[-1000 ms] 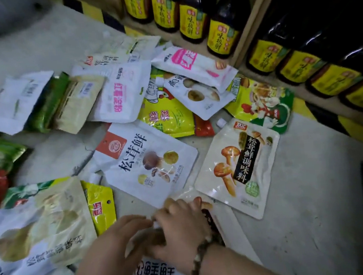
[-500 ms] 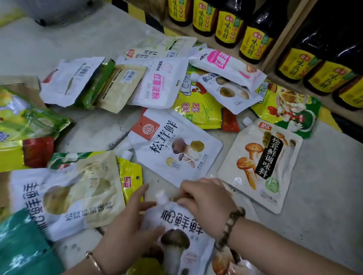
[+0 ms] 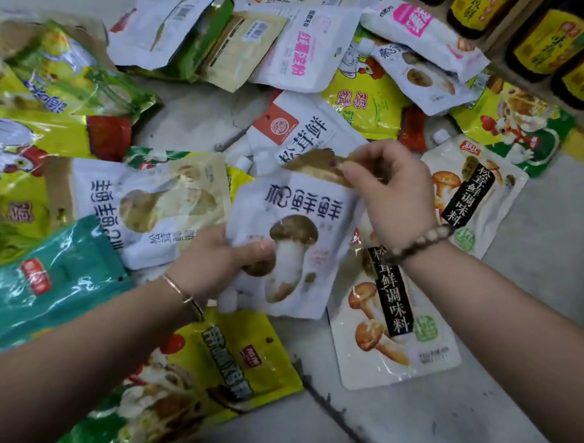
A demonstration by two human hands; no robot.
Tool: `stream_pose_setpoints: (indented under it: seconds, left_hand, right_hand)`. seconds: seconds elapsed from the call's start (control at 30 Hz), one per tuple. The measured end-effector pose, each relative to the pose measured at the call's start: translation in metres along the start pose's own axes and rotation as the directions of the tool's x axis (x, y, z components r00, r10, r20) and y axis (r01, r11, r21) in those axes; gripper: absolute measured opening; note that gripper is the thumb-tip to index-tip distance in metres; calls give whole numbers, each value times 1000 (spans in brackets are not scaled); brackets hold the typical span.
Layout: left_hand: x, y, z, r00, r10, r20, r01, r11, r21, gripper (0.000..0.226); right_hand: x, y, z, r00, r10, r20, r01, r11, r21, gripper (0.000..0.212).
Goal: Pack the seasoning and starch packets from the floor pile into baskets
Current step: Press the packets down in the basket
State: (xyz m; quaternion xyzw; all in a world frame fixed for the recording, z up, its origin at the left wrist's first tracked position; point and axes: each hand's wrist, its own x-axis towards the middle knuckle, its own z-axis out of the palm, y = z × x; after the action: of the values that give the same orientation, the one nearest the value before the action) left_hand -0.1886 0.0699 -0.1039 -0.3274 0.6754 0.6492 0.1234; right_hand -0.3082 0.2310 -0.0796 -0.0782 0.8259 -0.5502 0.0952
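A grocery shop aisle: beyond the right hand (image 3: 392, 191), a low wooden shelf (image 3: 535, 0) holds rows of identical dark sauce bottles (image 3: 550, 43) with yellow labels. Sealed retail seasoning packets (image 3: 298, 53) lie strewn over the grey floor (image 3: 538, 305) around the left hand (image 3: 212, 260).

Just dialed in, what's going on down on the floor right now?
A person holds a white mushroom seasoning pouch in both hands. The left hand grips its left side and the right hand pinches its far edge. The pouch is over the other packets spread across the floor. No basket is in view. Dark sauce bottles stand on the shelf at upper right.
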Motion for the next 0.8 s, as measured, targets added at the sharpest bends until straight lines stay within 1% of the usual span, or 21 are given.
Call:
stream_pose_setpoints:
  seconds: [0.03, 0.07, 0.1, 0.13, 0.2, 0.23, 0.27, 0.3, 0.33, 0.37, 0.4, 0.43, 0.47, 0.5, 0.53, 0.57, 0.6, 0.67, 0.7, 0.77, 0.8]
  left_hand:
    - [0, 3, -4, 997, -24, -72, 16, 994, -107, 15]
    - [2, 6, -10, 989, -38, -142, 12, 983, -185, 13]
    - [5, 7, -20, 977, -44, -209, -5, 973, -231, 8]
    - [7, 8, -29, 961, -53, -270, -20, 965, -260, 5]
    - [10, 8, -47, 937, -93, -338, -28, 941, -338, 26]
    - [9, 8, -54, 932, -118, -344, -25, 923, -385, 26]
    - [8, 7, -60, 927, -142, -346, -18, 907, -420, 18]
    - [6, 5, -65, 924, -165, -345, -5, 897, -441, 11]
    - [4, 2, -71, 920, -191, -341, 20, 894, -448, 9]
    - [0, -1, -75, 918, -211, -336, 38, 889, -456, 9]
    - [-4, -4, -80, 915, -225, -334, 50, 886, -461, 9]
    - [-7, -8, -84, 914, -230, -334, 55, 886, -460, 10]
    - [-11, -12, -87, 910, -240, -338, 68, 891, -449, 12]
    - [-16, -14, -90, 901, -248, -355, 77, 898, -432, 12]
    - [-21, -17, -92, 889, -247, -386, 76, 910, -408, 8]
    - [-25, -19, -95, 880, -236, -413, 71, 923, -377, 5]
    - [-28, -22, -98, 870, -230, -436, 72, 934, -349, 4]
    - [-33, -27, -106, 859, -224, -460, 85, 949, -303, 4]
    - [-33, -29, -109, 857, -225, -463, 97, 954, -285, 4]
    - [-34, -33, -115, 853, -229, -469, 116, 959, -258, 3]
    - [-34, -34, -116, 850, -237, -471, 127, 959, -253, 3]
  right_hand:
    - [3, 4, 3, 998, 36, -53, -34, 999, 30, 18]
    - [6, 8, 7, 993, 103, -56, -101, 994, 36, 15]
    - [9, 15, 13, 980, 200, 10, -201, 979, 27, 15]
    - [9, 22, 21, 941, 316, 123, -320, 947, 12, 17]
    - [7, 33, 40, 777, 518, 357, -545, 838, -30, 24]
    - [5, 36, 50, 703, 571, 423, -615, 788, -42, 26]
    - [2, 36, 60, 662, 595, 456, -641, 765, -67, 24]
    - [1, 35, 69, 650, 595, 472, -629, 771, -106, 21]
    - [0, 32, 78, 660, 573, 485, -562, 806, -187, 21]
    - [-1, 28, 86, 673, 530, 515, -432, 848, -308, 25]
    - [-4, 24, 91, 669, 481, 566, -260, 866, -428, 30]
    - [-8, 20, 96, 656, 437, 615, -87, 854, -513, 36]
    - [-14, 16, 97, 647, 403, 648, 39, 830, -556, 39]
    - [-22, 13, 97, 654, 384, 652, 91, 816, -571, 36]
    - [-30, 12, 96, 675, 369, 639, 96, 814, -572, 29]
    - [-38, 12, 94, 696, 356, 624, 76, 827, -557, 23]
    - [-44, 13, 93, 695, 357, 623, 44, 845, -533, 20]
    - [-54, 15, 92, 621, 390, 680, -10, 872, -490, 27]
    - [-58, 15, 92, 571, 405, 714, 23, 862, -507, 39]
    - [-63, 13, 93, 498, 414, 762, 251, 772, -584, 58]
    - [-65, 13, 94, 493, 399, 773, 376, 704, -603, 58]
